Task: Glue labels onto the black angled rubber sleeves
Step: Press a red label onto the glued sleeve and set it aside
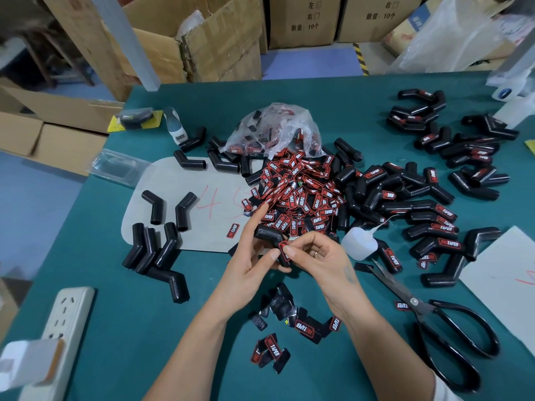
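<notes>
Green tabletop (115, 328), head view; both hands low centre, working together. Left hand (254, 256) holds a black angled sleeve (267, 234), fingers curled round it, index finger stretched out toward the label pile; thumb lies against the sleeve's near end. Right hand (315, 253) pinches a red-and-black label (285, 250) between thumb and forefinger, its grip clamped on the label; the label touches the held sleeve's lower arm.

Behind the hands: large heap of loose labels (298, 192), spilling from a crumpled clear plastic bag (275, 128). Unlabelled sleeves (156, 253) lie left of the hands, some on a grey sheet (185, 175) marked in red, some on bare tabletop. Labelled sleeves (434, 224) pile up to the right and far right, red labels showing.

Small white glue bottle (359, 244) lies on its side just beside the right hand, thin nozzle pointing away and right. Black-handled scissors (434, 319) lie near right, blades pointing toward the bottle. A few loose labels (272, 351) scattered between the forearms. White power strip (69, 322) at near left edge; cardboard boxes (220, 39) beyond the far edge.
</notes>
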### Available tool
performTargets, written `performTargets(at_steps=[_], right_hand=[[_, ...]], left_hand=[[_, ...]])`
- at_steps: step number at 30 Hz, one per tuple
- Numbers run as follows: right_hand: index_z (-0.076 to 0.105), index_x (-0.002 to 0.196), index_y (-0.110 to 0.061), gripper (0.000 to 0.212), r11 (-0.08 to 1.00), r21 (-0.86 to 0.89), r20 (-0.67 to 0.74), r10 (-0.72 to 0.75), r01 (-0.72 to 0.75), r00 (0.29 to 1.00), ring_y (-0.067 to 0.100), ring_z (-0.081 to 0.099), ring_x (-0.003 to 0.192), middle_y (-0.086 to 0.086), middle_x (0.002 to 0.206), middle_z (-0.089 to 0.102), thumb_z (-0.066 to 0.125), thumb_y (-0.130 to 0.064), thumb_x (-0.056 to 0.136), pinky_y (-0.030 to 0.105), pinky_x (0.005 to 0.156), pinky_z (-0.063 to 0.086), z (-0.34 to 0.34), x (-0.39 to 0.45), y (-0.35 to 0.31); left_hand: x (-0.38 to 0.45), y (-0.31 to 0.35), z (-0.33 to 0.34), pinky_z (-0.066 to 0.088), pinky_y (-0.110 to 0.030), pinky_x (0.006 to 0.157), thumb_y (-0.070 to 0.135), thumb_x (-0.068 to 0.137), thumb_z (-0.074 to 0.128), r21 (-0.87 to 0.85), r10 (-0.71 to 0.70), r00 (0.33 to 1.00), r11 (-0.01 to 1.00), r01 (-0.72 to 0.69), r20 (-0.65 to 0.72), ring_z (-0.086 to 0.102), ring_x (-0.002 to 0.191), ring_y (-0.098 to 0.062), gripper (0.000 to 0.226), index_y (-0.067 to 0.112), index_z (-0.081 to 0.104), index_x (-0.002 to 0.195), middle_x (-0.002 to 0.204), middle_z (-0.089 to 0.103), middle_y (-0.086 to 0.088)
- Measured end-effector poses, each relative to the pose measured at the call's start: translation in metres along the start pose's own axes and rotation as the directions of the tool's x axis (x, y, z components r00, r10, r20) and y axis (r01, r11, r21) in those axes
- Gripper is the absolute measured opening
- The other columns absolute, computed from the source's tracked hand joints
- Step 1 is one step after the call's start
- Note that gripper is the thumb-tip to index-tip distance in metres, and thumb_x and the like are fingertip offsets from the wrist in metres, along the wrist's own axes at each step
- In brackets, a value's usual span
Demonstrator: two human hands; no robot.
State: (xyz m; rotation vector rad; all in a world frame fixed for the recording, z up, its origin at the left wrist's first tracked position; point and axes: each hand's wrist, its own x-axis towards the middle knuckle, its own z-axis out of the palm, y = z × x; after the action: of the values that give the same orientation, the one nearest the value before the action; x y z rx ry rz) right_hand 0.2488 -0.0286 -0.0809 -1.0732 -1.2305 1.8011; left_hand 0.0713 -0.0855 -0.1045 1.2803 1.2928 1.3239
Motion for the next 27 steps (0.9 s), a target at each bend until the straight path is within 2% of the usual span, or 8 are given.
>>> performTargets(at_steps=[4, 7, 9, 10, 13, 20, 23, 27], right_hand=[[0.075, 0.085, -0.018, 0.011, 1.000, 0.009, -0.005, 0.004, -0.004, 1.000, 0.014, 0.067, 0.091, 0.011, 0.098, 0.077, 0.085, -0.023, 0.083, 0.024, 0.086, 0.053, -0.0006, 0.0000, 0.0005], [0.073, 0.087, -0.013, 0.015, 0.999, 0.042, 0.008, 0.018, -0.019, 1.000, 0.011, 0.066, 0.087, 0.001, 0.091, 0.076, 0.084, -0.024, 0.082, 0.027, 0.087, 0.053, -0.0007, -0.0003, -0.0007], [0.072, 0.088, -0.010, 0.017, 0.998, 0.066, 0.018, 0.021, -0.022, 1.000, 0.010, 0.066, 0.086, -0.001, 0.089, 0.075, 0.083, -0.023, 0.082, 0.025, 0.086, 0.053, -0.0006, -0.0003, -0.0015], [0.072, 0.088, -0.009, 0.018, 0.997, 0.071, 0.020, 0.019, -0.020, 1.000, 0.011, 0.066, 0.086, 0.000, 0.090, 0.076, 0.083, -0.022, 0.082, 0.025, 0.085, 0.053, -0.0003, -0.0004, -0.0019], [0.072, 0.089, -0.008, 0.020, 0.998, 0.063, 0.013, 0.014, -0.015, 1.000, 0.014, 0.065, 0.089, 0.005, 0.093, 0.075, 0.083, -0.023, 0.081, 0.026, 0.087, 0.053, 0.0008, -0.0007, -0.0024], [0.074, 0.086, -0.016, 0.015, 0.999, 0.033, -0.009, 0.006, -0.005, 1.000, 0.016, 0.066, 0.091, 0.009, 0.097, 0.077, 0.085, -0.025, 0.080, 0.030, 0.089, 0.053, 0.0021, -0.0007, -0.0013], [0.075, 0.084, -0.018, 0.010, 1.000, 0.018, -0.003, -0.005, 0.005, 1.000, 0.014, 0.067, 0.090, 0.007, 0.096, 0.077, 0.084, -0.022, 0.083, 0.025, 0.086, 0.054, 0.0012, -0.0003, -0.0007], [0.074, 0.087, -0.013, 0.011, 1.000, 0.022, 0.003, -0.013, 0.013, 1.000, 0.011, 0.066, 0.086, 0.004, 0.092, 0.077, 0.083, -0.018, 0.085, 0.021, 0.081, 0.053, 0.0007, -0.0005, -0.0003]], left_hand=[[0.0001, 0.0017, 0.0009, 0.063, -0.039, 0.086, 0.026, 0.105, 0.062, -0.025, -0.008, 1.000, 1.000, 0.008, -0.012, 0.067, 0.106, -0.017, 0.071, 0.052, 0.028, 0.161, 0.151, 0.038, -0.035], [-0.0001, 0.0020, 0.0017, 0.064, -0.045, 0.086, 0.019, 0.106, 0.060, -0.021, -0.035, 0.999, 0.999, 0.034, -0.019, 0.065, 0.103, -0.017, 0.072, 0.048, 0.027, 0.163, 0.126, 0.061, -0.006], [-0.0001, 0.0022, 0.0019, 0.064, -0.048, 0.086, 0.014, 0.107, 0.059, -0.004, -0.050, 0.999, 0.999, 0.050, -0.017, 0.065, 0.102, -0.015, 0.072, 0.046, 0.026, 0.163, 0.118, 0.063, 0.010], [-0.0001, 0.0022, 0.0018, 0.064, -0.050, 0.087, 0.015, 0.107, 0.059, 0.008, -0.058, 0.998, 0.998, 0.059, -0.022, 0.065, 0.103, -0.015, 0.072, 0.046, 0.026, 0.164, 0.120, 0.063, 0.011], [-0.0007, 0.0027, 0.0011, 0.059, -0.061, 0.094, 0.025, 0.106, 0.062, 0.033, -0.080, 0.996, 0.996, 0.081, -0.043, 0.065, 0.109, -0.020, 0.072, 0.046, 0.025, 0.164, 0.132, 0.058, 0.001], [-0.0009, 0.0025, 0.0014, 0.054, -0.067, 0.101, 0.041, 0.104, 0.066, 0.055, -0.077, 0.996, 0.995, 0.079, -0.047, 0.063, 0.116, -0.022, 0.073, 0.048, 0.025, 0.164, 0.151, 0.044, -0.025], [-0.0009, 0.0024, 0.0013, 0.049, -0.069, 0.106, 0.039, 0.104, 0.065, 0.075, -0.080, 0.996, 0.994, 0.084, -0.047, 0.061, 0.124, -0.023, 0.072, 0.049, 0.025, 0.163, 0.155, 0.042, -0.026], [-0.0016, 0.0014, 0.0008, 0.050, -0.068, 0.106, 0.039, 0.104, 0.065, 0.089, -0.083, 0.995, 0.992, 0.087, -0.057, 0.060, 0.127, -0.025, 0.073, 0.048, 0.024, 0.164, 0.154, 0.046, -0.020]])
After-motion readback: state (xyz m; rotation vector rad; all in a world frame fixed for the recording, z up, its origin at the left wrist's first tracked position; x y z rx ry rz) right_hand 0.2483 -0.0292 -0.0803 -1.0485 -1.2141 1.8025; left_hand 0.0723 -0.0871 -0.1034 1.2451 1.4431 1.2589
